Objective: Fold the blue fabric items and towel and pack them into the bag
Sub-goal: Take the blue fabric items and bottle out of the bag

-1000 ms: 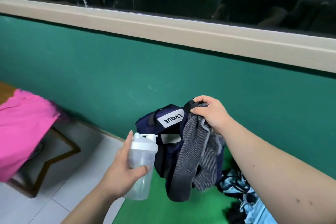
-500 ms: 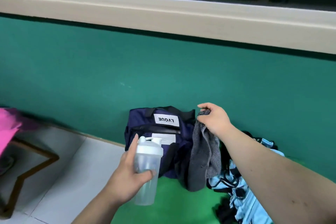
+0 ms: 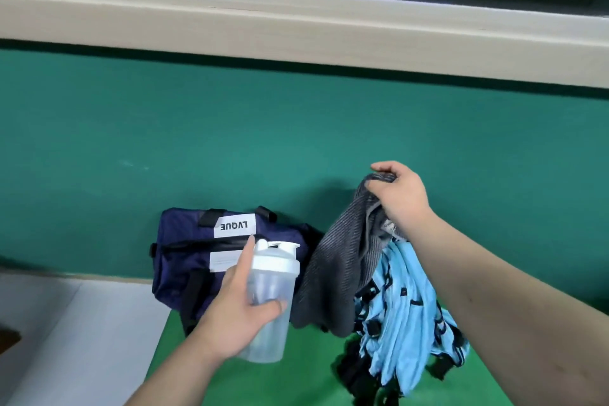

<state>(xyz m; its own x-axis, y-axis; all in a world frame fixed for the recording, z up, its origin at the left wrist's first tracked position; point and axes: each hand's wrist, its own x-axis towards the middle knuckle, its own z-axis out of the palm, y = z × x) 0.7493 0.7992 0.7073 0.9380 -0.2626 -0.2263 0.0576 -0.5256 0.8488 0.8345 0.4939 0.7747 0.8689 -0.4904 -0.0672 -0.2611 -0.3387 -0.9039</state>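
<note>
A navy bag (image 3: 184, 260) with a white label stands against the green wall on the bright green surface. My left hand (image 3: 240, 306) grips a clear shaker bottle (image 3: 272, 300) with a white lid, held in front of the bag's right half. My right hand (image 3: 400, 194) holds up a grey ribbed towel (image 3: 333, 277) together with light blue fabric (image 3: 402, 316) trimmed in black, both hanging down right of the bag. The fabric's lower end touches the surface.
The green wall (image 3: 296, 142) rises right behind the bag, with a cream ledge (image 3: 296, 30) and dark window above. White floor tiles (image 3: 82, 333) lie to the left, below the bright green surface (image 3: 296, 379).
My right hand has lifted the towel up and to the right, off the bag, and the light blue fabric now hangs with it. The view has panned right; the bottle stays in my left hand.
</note>
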